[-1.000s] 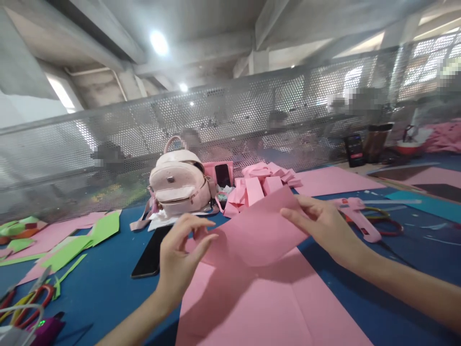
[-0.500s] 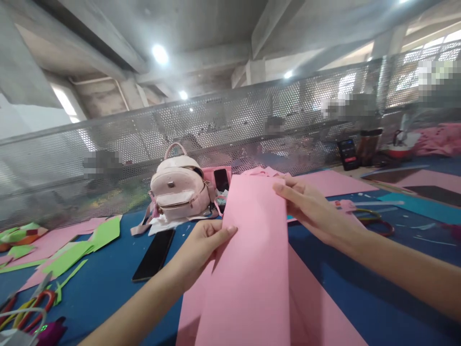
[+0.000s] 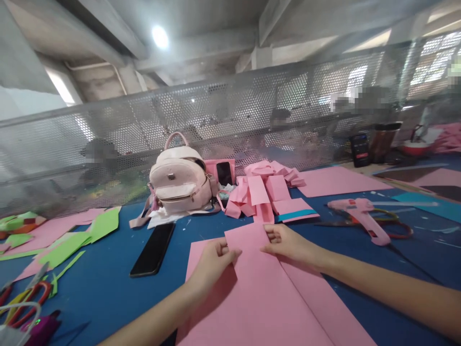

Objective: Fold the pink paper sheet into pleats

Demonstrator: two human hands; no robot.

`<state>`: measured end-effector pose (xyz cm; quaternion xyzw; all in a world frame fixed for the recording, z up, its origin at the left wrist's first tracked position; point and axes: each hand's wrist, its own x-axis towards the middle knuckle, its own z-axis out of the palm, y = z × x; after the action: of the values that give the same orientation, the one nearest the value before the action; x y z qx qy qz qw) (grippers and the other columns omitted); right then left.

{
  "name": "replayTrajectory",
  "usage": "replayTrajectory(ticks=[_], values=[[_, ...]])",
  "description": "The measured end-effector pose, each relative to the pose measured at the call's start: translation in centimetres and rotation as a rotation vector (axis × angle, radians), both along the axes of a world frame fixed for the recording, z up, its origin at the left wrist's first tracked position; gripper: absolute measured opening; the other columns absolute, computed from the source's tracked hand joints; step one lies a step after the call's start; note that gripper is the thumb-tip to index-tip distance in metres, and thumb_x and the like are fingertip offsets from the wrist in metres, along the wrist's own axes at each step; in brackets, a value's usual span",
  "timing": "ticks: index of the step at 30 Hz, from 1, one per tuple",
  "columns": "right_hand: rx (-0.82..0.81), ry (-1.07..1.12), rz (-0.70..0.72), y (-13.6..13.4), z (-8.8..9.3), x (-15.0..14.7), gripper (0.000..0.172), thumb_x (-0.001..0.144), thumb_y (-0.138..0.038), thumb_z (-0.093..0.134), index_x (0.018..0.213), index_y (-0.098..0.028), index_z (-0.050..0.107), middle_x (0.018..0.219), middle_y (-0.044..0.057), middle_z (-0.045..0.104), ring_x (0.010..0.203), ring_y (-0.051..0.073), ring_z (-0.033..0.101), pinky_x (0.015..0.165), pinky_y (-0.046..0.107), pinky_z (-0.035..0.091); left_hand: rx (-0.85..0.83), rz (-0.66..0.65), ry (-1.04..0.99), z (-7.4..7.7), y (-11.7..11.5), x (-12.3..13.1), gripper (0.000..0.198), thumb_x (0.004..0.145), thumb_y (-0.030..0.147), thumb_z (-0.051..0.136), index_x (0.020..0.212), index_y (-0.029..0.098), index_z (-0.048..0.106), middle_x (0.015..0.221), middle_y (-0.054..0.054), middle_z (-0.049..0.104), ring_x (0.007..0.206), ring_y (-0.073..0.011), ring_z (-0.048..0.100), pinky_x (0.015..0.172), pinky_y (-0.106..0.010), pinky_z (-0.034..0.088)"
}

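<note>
A large pink paper sheet (image 3: 262, 302) lies folded on the blue table (image 3: 104, 283) in front of me. My left hand (image 3: 212, 262) pinches the far left corner of the folded flap, fingers closed on the paper. My right hand (image 3: 288, 242) grips the far right corner of the same flap, thumb and fingers pressed on it. The flap lies flat over the sheet below.
A black phone (image 3: 153, 249) lies left of the sheet. Behind stand a pink backpack (image 3: 180, 181) and a pile of folded pink papers (image 3: 268, 190). A pink glue gun (image 3: 362, 216) lies at right; green paper scraps (image 3: 72, 240) and scissors (image 3: 25, 300) at left.
Both hands held the pink flap raised upright half a second ago. Now they have brought it down flat onto the sheet on the table.
</note>
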<state>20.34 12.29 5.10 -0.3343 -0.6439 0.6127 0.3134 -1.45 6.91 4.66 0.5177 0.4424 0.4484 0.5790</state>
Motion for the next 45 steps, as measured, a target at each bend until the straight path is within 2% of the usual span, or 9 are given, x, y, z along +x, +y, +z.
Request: replayTrajectory(ticks=[4, 8, 18, 25, 29, 33, 37, 40, 45], values=[[0.008, 0.012, 0.003, 0.6, -0.3, -1.4, 0.039, 0.066, -0.038, 0.085, 0.094, -0.015, 0.071, 0.094, 0.008, 0.075, 0.089, 0.027, 0.071, 0.086, 0.041, 0.055, -0.017, 0.024, 0.027, -0.9, 1.3, -1.0, 0.047, 0.068, 0.056, 0.078, 0.064, 0.018, 0.052, 0.054, 0.008, 0.035, 0.05, -0.0069, 0.026, 0.051, -0.023, 0.024], [0.004, 0.02, 0.011, 1.3, -1.4, -2.0, 0.045, 0.064, -0.038, 0.087, 0.1, -0.016, 0.071, 0.098, 0.008, 0.075, 0.091, 0.028, 0.07, 0.086, 0.04, 0.055, -0.031, 0.018, 0.068, -1.4, 1.5, -1.2, 0.051, 0.068, 0.058, 0.078, 0.06, 0.02, 0.045, 0.054, 0.008, 0.032, 0.05, -0.0066, 0.023, 0.05, -0.022, 0.022], [0.012, -0.037, 0.012, 1.9, -2.0, -1.7, 0.042, 0.07, -0.035, 0.084, 0.104, -0.015, 0.071, 0.105, 0.01, 0.074, 0.096, 0.03, 0.069, 0.082, 0.038, 0.057, -0.057, 0.019, 0.11, -1.9, 1.9, -1.6, 0.048, 0.072, 0.059, 0.075, 0.062, 0.017, 0.052, 0.056, 0.006, 0.033, 0.052, -0.0081, 0.028, 0.052, -0.024, 0.024], [0.002, -0.026, 0.005, 1.8, -2.2, -1.6, 0.044, 0.068, -0.034, 0.086, 0.104, -0.016, 0.071, 0.107, 0.011, 0.073, 0.096, 0.028, 0.069, 0.084, 0.037, 0.057, -0.065, -0.004, 0.095, -1.1, 1.7, -1.2, 0.047, 0.073, 0.059, 0.075, 0.065, 0.016, 0.057, 0.057, 0.005, 0.037, 0.054, -0.0086, 0.031, 0.053, -0.023, 0.028], [-0.002, -0.009, -0.008, 1.8, -1.9, -1.7, 0.042, 0.065, -0.034, 0.087, 0.1, -0.016, 0.072, 0.101, 0.01, 0.074, 0.09, 0.027, 0.069, 0.081, 0.036, 0.057, -0.057, -0.005, 0.107, -1.2, 1.8, -1.0, 0.049, 0.071, 0.062, 0.073, 0.067, 0.016, 0.058, 0.059, 0.003, 0.042, 0.055, -0.0095, 0.035, 0.055, -0.024, 0.031], [-0.045, -0.015, -0.065, 1.8, -1.5, -1.5, 0.034, 0.067, -0.04, 0.085, 0.088, -0.017, 0.071, 0.085, 0.006, 0.072, 0.078, 0.024, 0.068, 0.08, 0.038, 0.056, -0.028, 0.104, 0.176, -2.2, 1.7, -1.3, 0.054, 0.072, 0.062, 0.073, 0.056, 0.019, 0.046, 0.053, 0.005, 0.035, 0.052, -0.0089, 0.029, 0.051, -0.024, 0.025], [-0.066, -0.034, -0.223, 1.9, -2.1, -1.1, 0.035, 0.073, -0.046, 0.08, 0.066, -0.019, 0.059, 0.06, -0.004, 0.051, 0.056, 0.013, 0.05, 0.059, 0.029, 0.049, 0.014, 0.193, 0.217, -2.4, 1.5, -1.4, 0.058, 0.072, 0.066, 0.07, 0.055, 0.021, 0.039, 0.054, 0.006, 0.028, 0.054, -0.009, 0.023, 0.05, -0.025, 0.02], [-0.028, -0.023, -0.257, 1.8, -2.5, -0.9, 0.037, 0.077, -0.047, 0.076, 0.064, -0.019, 0.055, 0.058, -0.006, 0.039, 0.053, 0.01, 0.038, 0.053, 0.024, 0.04, 0.028, 0.19, 0.214, -2.1, 1.4, -1.5, 0.06, 0.071, 0.071, 0.067, 0.055, 0.022, 0.038, 0.055, 0.006, 0.026, 0.054, -0.0091, 0.02, 0.05, -0.025, 0.02], [0.048, -0.062, -0.204, 1.6, -2.0, -1.0, 0.036, 0.081, -0.046, 0.071, 0.068, -0.02, 0.05, 0.059, -0.006, 0.039, 0.056, 0.01, 0.036, 0.054, 0.024, 0.034, 0.024, 0.174, 0.266, -2.1, 1.4, -1.5, 0.059, 0.07, 0.072, 0.066, 0.054, 0.022, 0.039, 0.052, 0.006, 0.029, 0.051, -0.0089, 0.022, 0.049, -0.025, 0.019]])
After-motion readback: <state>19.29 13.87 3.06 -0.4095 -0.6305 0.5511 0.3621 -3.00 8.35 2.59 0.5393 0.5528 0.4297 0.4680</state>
